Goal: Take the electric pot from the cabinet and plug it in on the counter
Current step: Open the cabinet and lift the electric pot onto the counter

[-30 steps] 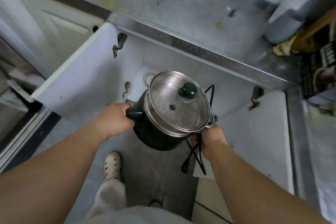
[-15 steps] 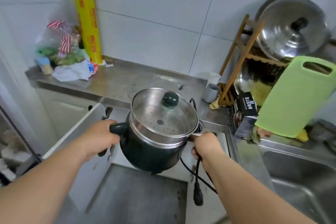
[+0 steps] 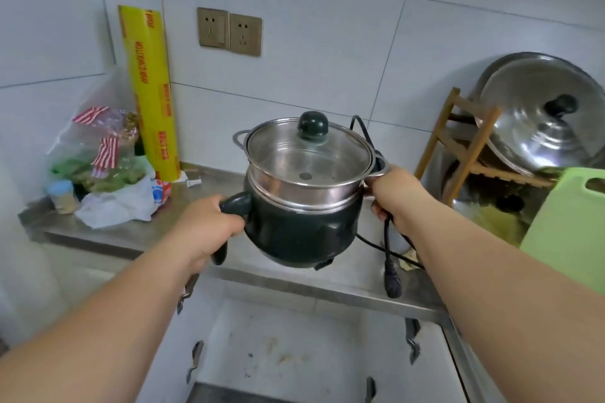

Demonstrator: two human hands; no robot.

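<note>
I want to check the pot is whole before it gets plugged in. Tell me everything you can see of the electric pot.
The electric pot has a dark green rounded body, a steel steamer tier, and a glass lid with a dark knob. It is held roughly upright in the air above the counter. The left hand holds its dark handle; the right hand holds a steel side loop and the black cord, whose plug dangles unplugged.

Two bare forearms entered from the lower corners. No sleeves, watch, rings or gloves showed. Left hand (image 3: 209, 226) and right hand (image 3: 394, 196) were uncovered; fingers (image 3: 376, 211) mostly hidden, nails not discernible.
</note>
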